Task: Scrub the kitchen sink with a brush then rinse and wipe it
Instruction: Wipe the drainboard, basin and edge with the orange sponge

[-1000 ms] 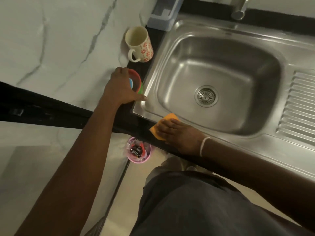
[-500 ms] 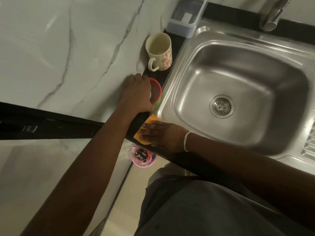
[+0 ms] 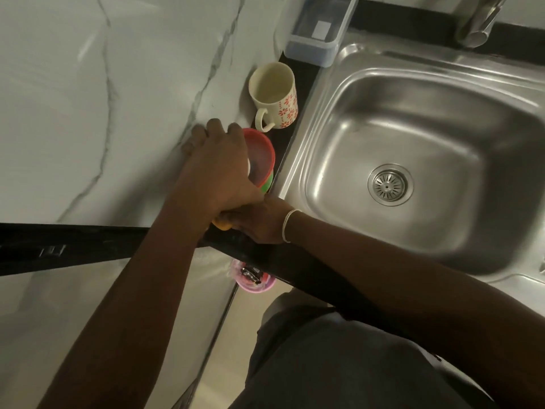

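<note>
cloth: orange cloth (image 3: 221, 225) lay under both hands at the sink's (image 3: 298, 175) near corner; looked soft, light, best pressed flat | right hand (image 3: 259, 221) pressed on it, fingers hidden, grip unclear | left hand (image 3: 218, 169) curled round red tub (image 3: 262, 156) | mug (image 3: 275, 95) stood just beyond the left hand on the tabletop (image 3: 88, 113)

The left hand (image 3: 219, 169) hides most of the red tub (image 3: 262, 160). The orange cloth (image 3: 220, 224) barely shows under both hands. At one o'clock the tap (image 3: 479, 25) is cut off; so is the sink (image 3: 442, 84) at three.
</note>
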A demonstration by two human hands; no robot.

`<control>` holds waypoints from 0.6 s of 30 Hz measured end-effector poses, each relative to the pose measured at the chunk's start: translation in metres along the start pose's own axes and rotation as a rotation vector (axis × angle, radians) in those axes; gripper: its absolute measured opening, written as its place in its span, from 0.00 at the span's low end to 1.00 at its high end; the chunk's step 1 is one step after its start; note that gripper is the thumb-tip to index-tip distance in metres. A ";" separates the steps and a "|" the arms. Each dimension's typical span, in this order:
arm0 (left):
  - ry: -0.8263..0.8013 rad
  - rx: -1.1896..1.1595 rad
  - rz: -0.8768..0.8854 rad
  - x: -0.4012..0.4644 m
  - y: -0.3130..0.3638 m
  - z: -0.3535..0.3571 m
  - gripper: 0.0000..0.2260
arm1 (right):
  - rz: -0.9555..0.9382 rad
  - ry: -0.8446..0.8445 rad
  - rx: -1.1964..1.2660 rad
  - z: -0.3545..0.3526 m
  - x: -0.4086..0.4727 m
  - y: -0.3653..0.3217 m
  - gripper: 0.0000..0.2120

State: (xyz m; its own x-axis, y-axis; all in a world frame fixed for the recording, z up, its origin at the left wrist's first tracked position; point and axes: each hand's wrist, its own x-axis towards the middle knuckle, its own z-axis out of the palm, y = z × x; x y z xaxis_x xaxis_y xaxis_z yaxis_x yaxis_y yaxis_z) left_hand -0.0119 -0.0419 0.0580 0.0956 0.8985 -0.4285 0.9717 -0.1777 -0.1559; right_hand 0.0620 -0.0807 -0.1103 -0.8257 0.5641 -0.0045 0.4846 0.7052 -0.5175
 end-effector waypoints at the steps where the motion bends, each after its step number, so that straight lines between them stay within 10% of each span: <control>1: -0.006 -0.005 -0.015 -0.004 -0.003 0.001 0.43 | 0.031 0.022 0.024 -0.004 -0.002 0.000 0.23; 8: -0.014 -0.028 -0.044 -0.020 -0.011 0.015 0.45 | 0.152 0.284 0.078 -0.023 -0.014 0.003 0.16; 18: -0.019 -0.074 -0.002 -0.014 -0.007 0.039 0.43 | 0.263 0.008 -0.206 -0.021 -0.023 0.053 0.28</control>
State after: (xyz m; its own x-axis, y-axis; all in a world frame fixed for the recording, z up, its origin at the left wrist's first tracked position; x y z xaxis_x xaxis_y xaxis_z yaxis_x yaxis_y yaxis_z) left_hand -0.0286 -0.0685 0.0307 0.0897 0.8908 -0.4455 0.9853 -0.1448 -0.0911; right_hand 0.1132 -0.0474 -0.1200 -0.6629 0.7409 -0.1073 0.7294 0.6069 -0.3156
